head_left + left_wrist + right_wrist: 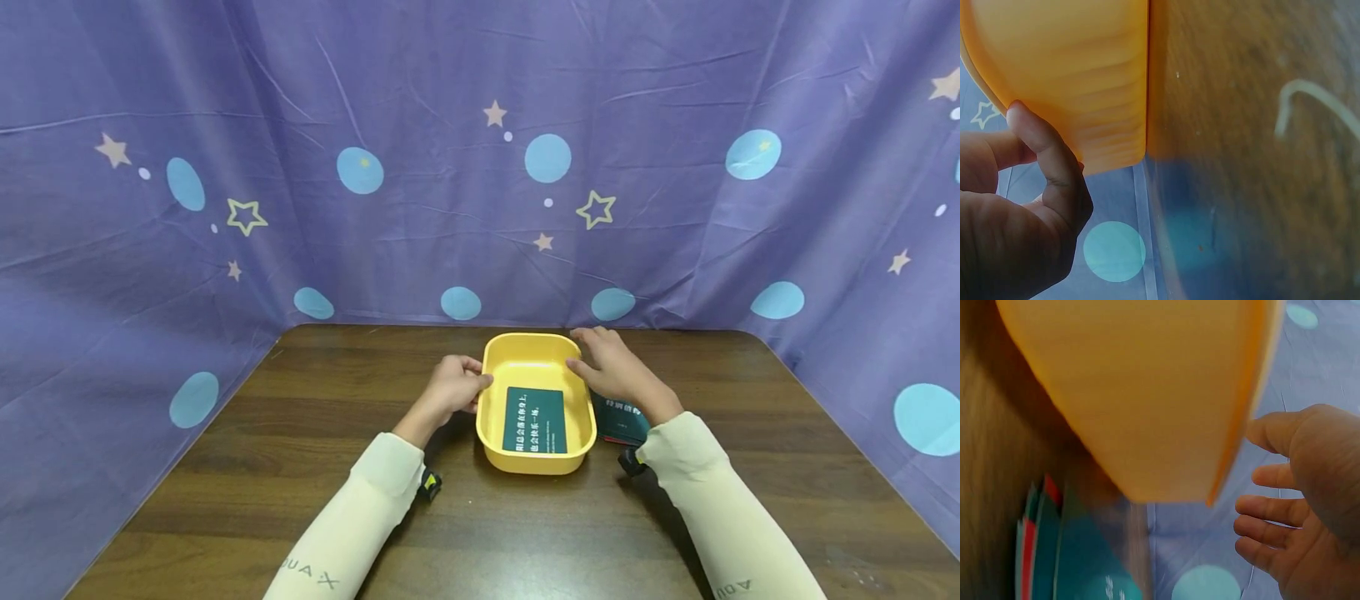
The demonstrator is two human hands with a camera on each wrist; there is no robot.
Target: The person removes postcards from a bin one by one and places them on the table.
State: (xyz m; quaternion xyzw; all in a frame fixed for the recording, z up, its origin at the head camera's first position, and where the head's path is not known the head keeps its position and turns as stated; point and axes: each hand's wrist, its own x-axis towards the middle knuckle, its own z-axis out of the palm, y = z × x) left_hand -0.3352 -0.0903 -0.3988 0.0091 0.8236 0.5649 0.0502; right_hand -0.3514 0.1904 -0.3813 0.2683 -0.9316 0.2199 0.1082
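Observation:
A yellow plastic tray (534,465) with rounded corners sits on the table, a dark green card (551,417) with white lettering lying flat in its near half. My left hand (450,387) pinches the tray's left rim between thumb and fingers; the left wrist view shows the fingertip against the outer wall (1085,75). At the opposite side my right hand (617,367) has its fingers extended, with the thumb close to the right rim and nothing in its grasp. Below the right wrist, a small pile of green and red cards (622,421) lies beside the tray, partly covered by the forearm.
The brown wooden table (330,450) extends to both sides and toward me. A purple curtain (450,225) with stars and blue dots hangs along its back edge and sides. Dark wrist straps (430,484) show under both sleeves.

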